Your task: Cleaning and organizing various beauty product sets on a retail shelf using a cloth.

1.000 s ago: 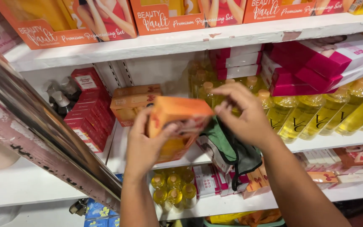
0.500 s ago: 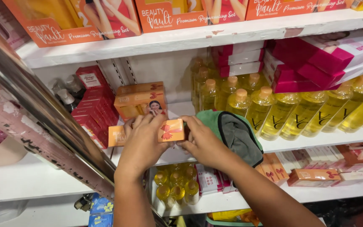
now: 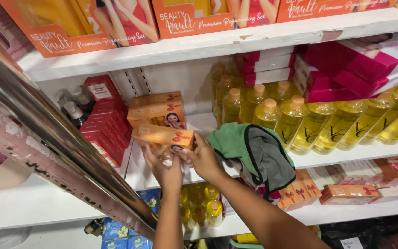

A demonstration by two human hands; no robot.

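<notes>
Head view: both hands, left (image 3: 160,161) and right (image 3: 203,159), gripping a flat orange box (image 3: 163,135) at the middle shelf (image 3: 346,154), below stacked orange boxes (image 3: 156,110). Probably stacking; next calls for level seating atop.

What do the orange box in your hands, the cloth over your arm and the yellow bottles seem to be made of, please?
The orange box looks like glossy printed cardboard, with sharp folded edges. The cloth seems a soft woven or microfibre fabric, green and grey, draping in folds. The yellow bottles look like clear plastic, though glass cannot be ruled out.
</notes>
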